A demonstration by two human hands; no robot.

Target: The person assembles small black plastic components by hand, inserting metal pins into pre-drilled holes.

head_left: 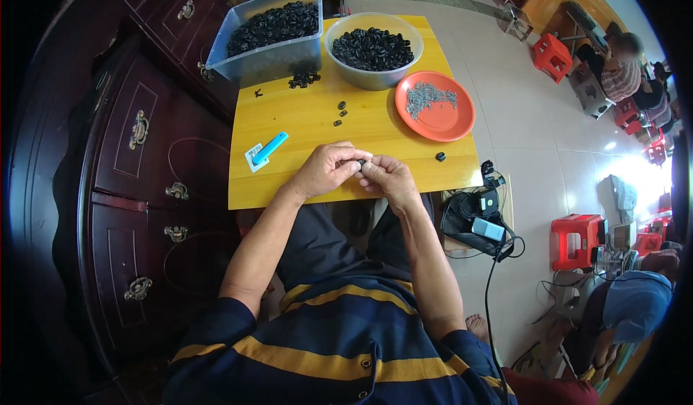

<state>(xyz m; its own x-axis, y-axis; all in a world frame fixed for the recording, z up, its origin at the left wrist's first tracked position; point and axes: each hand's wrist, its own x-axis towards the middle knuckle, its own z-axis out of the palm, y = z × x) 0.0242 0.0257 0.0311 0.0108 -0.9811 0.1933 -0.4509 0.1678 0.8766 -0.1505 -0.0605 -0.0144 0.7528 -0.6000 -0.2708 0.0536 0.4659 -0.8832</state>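
Near the front edge of the yellow table (281,181), my left hand (325,170) and my right hand (390,177) meet fingertip to fingertip. Both pinch a small black plastic part (362,163), mostly covered by the fingers. A single black round piece (441,157) lies right of my right hand. Beyond the hands are a few loose black pieces (341,113). An orange plate (442,129) holds many small grey metal pieces (426,100). To the left lies a blue-handled tool (271,147) on a white label (253,158).
A clear bluish bin (274,67) and a round translucent bowl (372,80), both full of black parts, stand at the back. Dark wooden cabinets (119,167) flank the left. At right are a black bag with cables (462,217), red stools (574,242) and other people (621,80).
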